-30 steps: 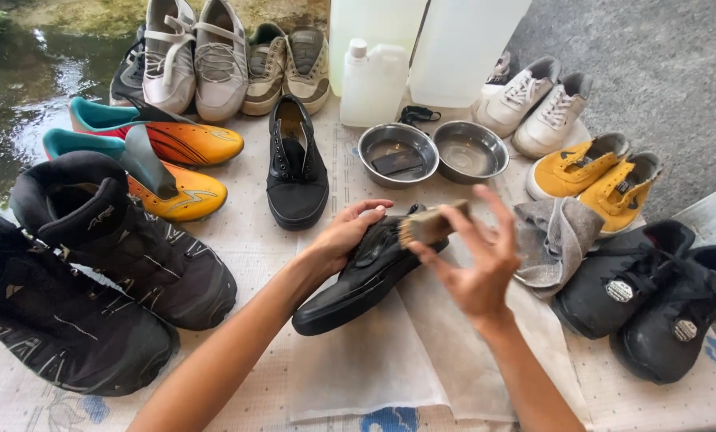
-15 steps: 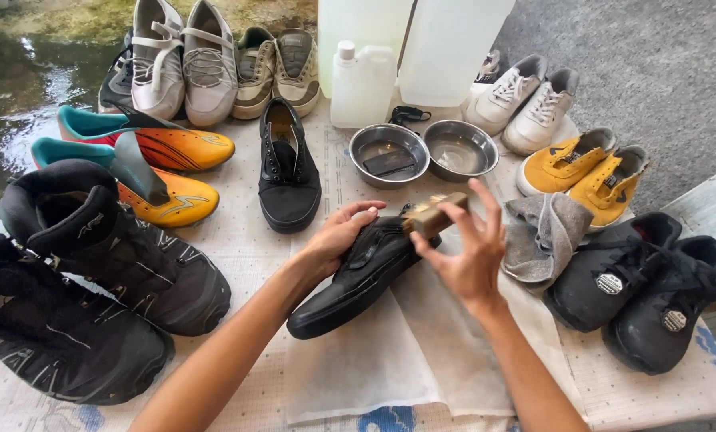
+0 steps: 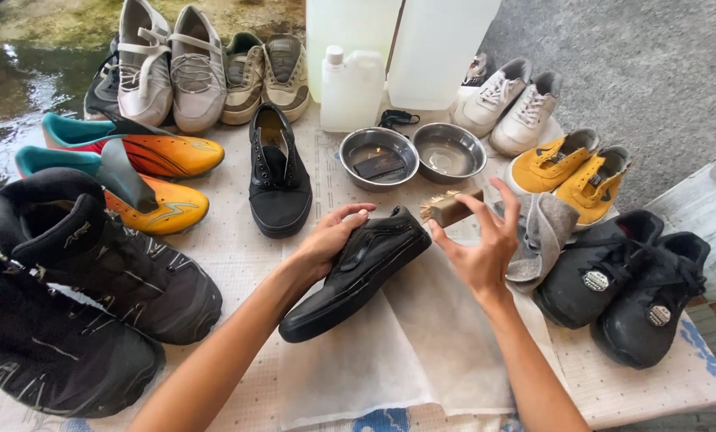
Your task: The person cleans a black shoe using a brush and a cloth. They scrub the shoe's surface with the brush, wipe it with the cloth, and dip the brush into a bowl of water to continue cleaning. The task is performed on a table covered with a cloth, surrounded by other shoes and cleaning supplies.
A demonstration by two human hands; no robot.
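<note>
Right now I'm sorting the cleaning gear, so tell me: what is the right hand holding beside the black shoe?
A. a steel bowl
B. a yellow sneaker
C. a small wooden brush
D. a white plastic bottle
C: the right hand grips a small wooden brush with pale bristles at the heel of the black shoe, which the left hand steadies.

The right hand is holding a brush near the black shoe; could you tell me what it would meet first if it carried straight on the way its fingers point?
Most likely the right steel bowl, which lies just beyond the right hand and its brush. Depth is hard to judge.
</note>
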